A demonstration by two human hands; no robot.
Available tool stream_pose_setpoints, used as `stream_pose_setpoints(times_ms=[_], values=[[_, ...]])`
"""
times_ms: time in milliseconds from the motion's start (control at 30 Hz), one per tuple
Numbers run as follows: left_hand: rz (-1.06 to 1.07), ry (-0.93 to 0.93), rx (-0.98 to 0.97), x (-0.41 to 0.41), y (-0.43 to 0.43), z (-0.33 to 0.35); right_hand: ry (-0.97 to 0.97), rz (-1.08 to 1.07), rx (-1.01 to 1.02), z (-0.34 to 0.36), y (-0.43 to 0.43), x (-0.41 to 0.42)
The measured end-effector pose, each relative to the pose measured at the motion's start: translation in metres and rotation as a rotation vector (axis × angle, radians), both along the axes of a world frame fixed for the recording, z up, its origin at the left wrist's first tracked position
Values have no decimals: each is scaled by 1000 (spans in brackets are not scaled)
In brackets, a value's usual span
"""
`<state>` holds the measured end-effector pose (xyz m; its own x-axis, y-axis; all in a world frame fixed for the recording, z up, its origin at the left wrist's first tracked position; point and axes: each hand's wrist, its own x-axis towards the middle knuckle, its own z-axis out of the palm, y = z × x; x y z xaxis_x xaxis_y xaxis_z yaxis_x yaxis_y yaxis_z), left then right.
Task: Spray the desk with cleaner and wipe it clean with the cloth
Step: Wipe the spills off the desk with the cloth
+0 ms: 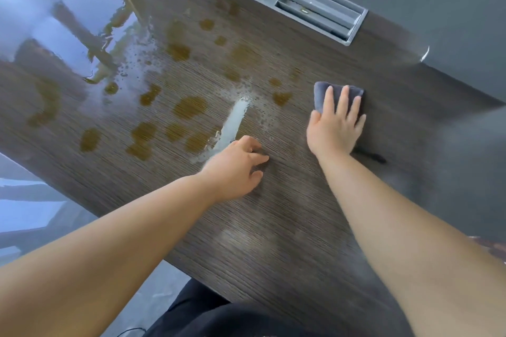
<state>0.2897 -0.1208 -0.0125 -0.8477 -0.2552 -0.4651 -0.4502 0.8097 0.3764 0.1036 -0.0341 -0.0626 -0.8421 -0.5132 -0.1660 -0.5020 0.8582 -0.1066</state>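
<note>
A dark wood-grain desk [273, 227] carries several brownish wet stains [189, 107] and a white streak of cleaner [232, 126] with fine droplets around it. My right hand [335, 123] presses flat, fingers straight, on a folded grey cloth [320, 93] right of the stains. My left hand [235, 169] rests on the desk just below the white streak, fingers loosely curled with their tips on the wood, holding nothing. No spray bottle is in view.
A grey recessed tray with slots [298, 0] is set into the desk at the back. A grey wall [438, 8] runs behind the desk. The desk's left part [54, 8] is glossy with reflections. Floor shows below the near-left edge.
</note>
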Motion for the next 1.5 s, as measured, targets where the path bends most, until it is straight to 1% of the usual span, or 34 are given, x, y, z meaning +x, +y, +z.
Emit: stream_pose_setpoints(times_ms=[33, 67, 167, 200, 233, 300, 333, 400, 433, 467, 533, 633, 667, 700, 733, 767, 867, 900, 933, 967, 1000, 1067, 1100, 1133, 1167, 1200, 1233, 1267, 1333, 1367, 1400, 1433, 1500], values=[[28, 25, -15, -1, -4, 1, -22, 16, 14, 1, -7, 10], [47, 39, -56, -2, -9, 3, -30, 104, 35, 0, -6, 19], [45, -4, -181, -7, -23, 5, -2, 551, 31, 0, 33, 31], [27, -33, -196, -9, -25, 4, 0, 629, 33, 1, 47, 26], [6, -56, -200, -10, -28, 4, -3, 638, 41, 2, 54, 15], [-23, -74, -181, -12, -30, 3, 0, 496, 66, 3, 44, -7], [-27, -75, -168, -13, -30, 1, 1, 391, 92, 4, 28, -15], [-28, -78, -161, -11, -30, -2, -3, 201, 85, 2, -16, -20], [-28, -78, -166, -11, -30, -3, -7, 150, 70, 2, -37, -18], [-29, -76, -173, -11, -30, -4, -7, 143, 58, 3, -52, -14], [-31, -79, -177, -11, -31, -5, -19, 258, 54, 2, -58, -2], [-47, -81, -179, -10, -31, -5, -5, 606, 27, 1, -16, 8], [-51, -80, -176, -10, -32, -6, -7, 680, 25, 2, -1, 3], [-52, -78, -171, -10, -32, -6, -16, 697, 35, 3, 8, -6], [-53, -76, -162, -9, -32, -7, -10, 655, 48, 2, 11, -18], [-51, -74, -152, -9, -33, -7, 1, 563, 67, 1, 7, -26], [-41, -71, -147, -9, -34, -8, 20, 164, 42, 0, -35, -28], [-41, -73, -148, -9, -34, -9, 19, 80, 29, 0, -51, -21], [-41, -74, -150, -9, -34, -9, 14, 62, 21, 2, -61, -12], [-37, -75, -151, -9, -33, -8, 20, 123, 18, 1, -64, -1], [-34, -71, -154, -9, -34, -8, 32, 244, 18, -1, -59, 9], [-34, -66, -159, -9, -33, -8, 36, 567, 3, 0, -26, 22], [-33, -65, -161, -9, -33, -8, 42, 694, -15, -2, -5, 21], [-32, -60, -161, -9, -33, -7, 49, 763, -25, -2, 14, 14], [-33, -56, -159, -9, -33, -7, 80, 762, -35, -4, 29, 1], [-33, -53, -156, -9, -33, -6, 106, 695, -41, -6, 37, -12], [-34, -52, -157, -9, -33, -5, 103, 579, -28, -6, 37, -19], [-37, -52, -160, -8, -32, -5, 92, 417, -17, -4, 33, -20], [-33, -57, -164, -9, -34, -5, 84, 107, -38, -6, 8, -2], [-30, -61, -164, -9, -33, -6, 78, 41, -40, -4, -1, 17], [-24, -60, -168, -9, -33, -6, 92, 76, -61, -3, -3, 36], [-16, -58, -170, -10, -33, -6, 111, 206, -82, -5, 2, 54], [10, -36, -151, -9, -33, -5, 102, 589, -70, -9, 37, 71]])
